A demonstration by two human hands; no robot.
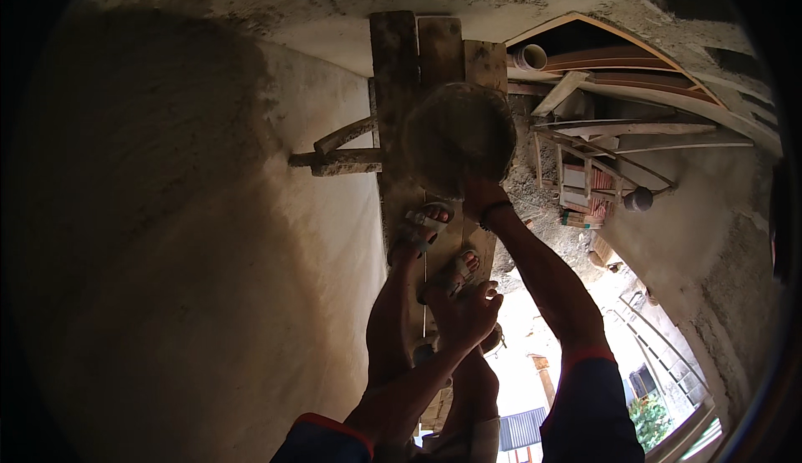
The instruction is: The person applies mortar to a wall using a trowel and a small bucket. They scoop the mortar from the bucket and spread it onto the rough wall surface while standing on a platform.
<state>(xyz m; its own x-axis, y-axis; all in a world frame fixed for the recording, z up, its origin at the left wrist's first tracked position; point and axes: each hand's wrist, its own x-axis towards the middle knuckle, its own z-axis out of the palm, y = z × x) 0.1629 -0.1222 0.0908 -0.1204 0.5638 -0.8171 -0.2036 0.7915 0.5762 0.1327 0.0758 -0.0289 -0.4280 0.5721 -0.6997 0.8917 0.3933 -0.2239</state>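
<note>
in the head view, a round, dark basin [459, 133] is sitting over rough wooden planks [395, 53], its circular mouth facing upward. the right hand [482, 198] is meeting its near rim, shadow hiding the grip: cannot tell. the left hand [468, 317] is curling loosely, contents unclear. the planks are running lengthwise forward, beside a plaster wall [322, 154].

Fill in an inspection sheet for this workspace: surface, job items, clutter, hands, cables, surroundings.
Surface: worn wooden planks side by side, with the wearer's sandalled feet on them.
Job items: round, dark basin on the planks; contents too dark to tell.
Clutter: timber pieces jutting out left; pale bucket and wooden frame at right.
Left hand: fingers partly curled, away from the basin; grip unclear.
Right hand: at the basin's near rim; grip unclear.
Cables: nothing seen.
Surroundings: rough wall left; greenery lower right.
</note>
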